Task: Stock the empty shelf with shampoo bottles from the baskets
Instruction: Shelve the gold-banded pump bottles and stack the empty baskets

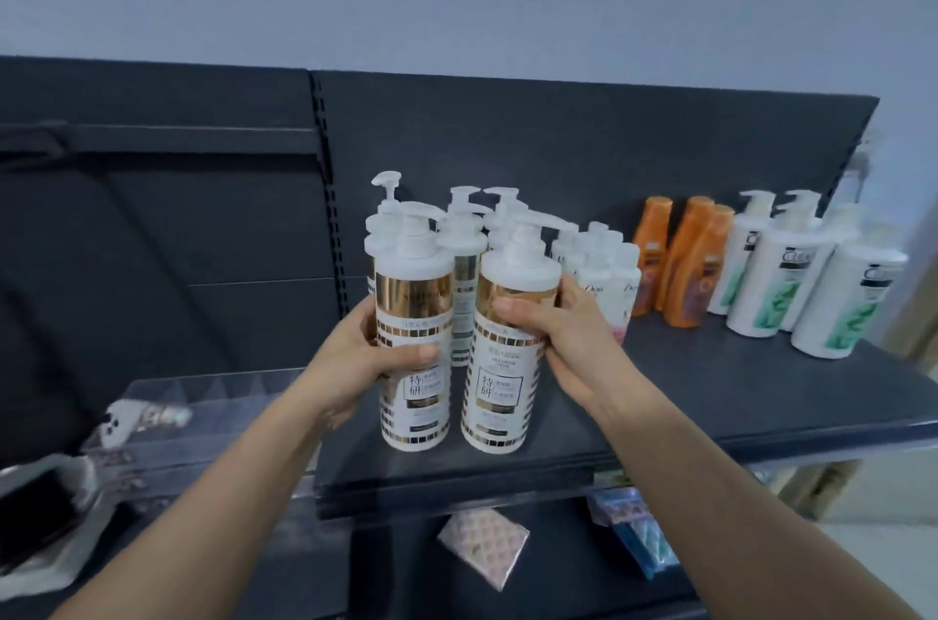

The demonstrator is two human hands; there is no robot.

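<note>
**Two pump bottles going down at the shelf front, one per hand**

Left hand [355, 365] is wrapped round the left pump bottle [413, 294] at mid-body, thumb across the label and fingers behind. Right hand [563, 340] grips the right pump bottle [500, 396] the same way, thumb over the gold band and fingers curled round the far side. Both grips are firm and full, with nothing else held.

Both bottles are white with gold trim. They sit at the front of the dark shelf [710, 391], side by side and almost touching. The left one is about upright. The right one tilts, with its top leaning right. Can't tell whether the bases are on the shelf or just above it.

Directly behind is a group of matching pump bottles [459, 238]. To the right along the shelf are Dove bottles [594, 284], then orange bottles [690, 264], then white-and-green bottles [776, 284]. No baskets in view.

Step in hand, as I judge it, is seating this pair as the front row of the gold group. To do it well:
- Straighten the right bottle before letting go, with the base flat.
- Push both back so they are snug against the row behind and not overhanging the front edge.
- Keep labels facing out and the pump heads turned so they don't snag the neighbours.
- Release one hand at a time. These are tall and narrow, so a nudge could tip one into the Dove bottles beside it.
- Draw the fingers out sideways, not backwards through the rear bottles.
</note>
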